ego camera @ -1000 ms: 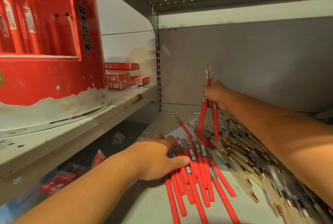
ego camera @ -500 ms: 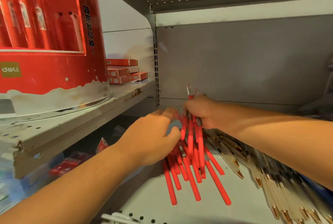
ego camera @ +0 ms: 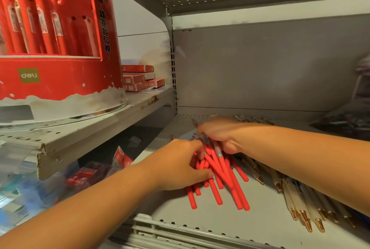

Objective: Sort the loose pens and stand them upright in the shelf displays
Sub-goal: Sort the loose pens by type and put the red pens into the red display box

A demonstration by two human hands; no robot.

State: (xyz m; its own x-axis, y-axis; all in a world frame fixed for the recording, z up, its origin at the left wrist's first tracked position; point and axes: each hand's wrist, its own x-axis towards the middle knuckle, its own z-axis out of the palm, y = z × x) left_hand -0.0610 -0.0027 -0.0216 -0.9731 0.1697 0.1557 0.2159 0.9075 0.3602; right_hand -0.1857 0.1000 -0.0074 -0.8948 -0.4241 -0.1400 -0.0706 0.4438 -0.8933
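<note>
A bundle of loose red pens [ego camera: 226, 184] lies on the lower grey shelf [ego camera: 200, 222], ends fanned toward me. My left hand [ego camera: 180, 166] curls round the bundle's left side, thumb underneath near the front. My right hand [ego camera: 218, 134] lies over the far end of the same bundle with its fingers curled on several pens, and one pen tip pokes out past the knuckles. The red round display [ego camera: 60, 80] stands on the upper left shelf, with red pens [ego camera: 40, 20] upright in it and some holes vacant.
Clear pens with gold tips [ego camera: 296, 202] lie in a row to the right of the red ones, partly under my right forearm. Red boxes [ego camera: 138, 78] are stacked behind the display. Packaged goods [ego camera: 84, 174] sit below the left shelf. A shelf-edge rail [ego camera: 152, 226] runs along the front.
My right hand came down from holding a few red pens upright and laid them onto the pile. My left hand moved in and closed round the bundle.
</note>
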